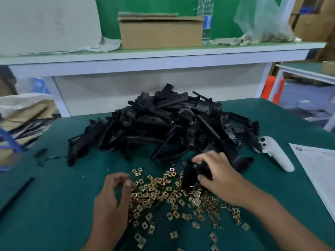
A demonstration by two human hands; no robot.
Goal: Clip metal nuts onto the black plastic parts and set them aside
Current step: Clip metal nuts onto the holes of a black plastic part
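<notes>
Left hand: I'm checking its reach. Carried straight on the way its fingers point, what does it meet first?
Probably the loose metal nuts just past the left hand fingertips, well before the black plastic pile; depth is unclear.

Nuts (174, 200) on table (54, 205) before parts pile (163, 127); controller (277, 154) right of pile.

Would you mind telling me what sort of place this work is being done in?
Most likely a small factory assembly bench. A heap of black plastic parts and loose metal nuts lie on a green-topped table, with a cardboard box on the shelf behind.
</notes>
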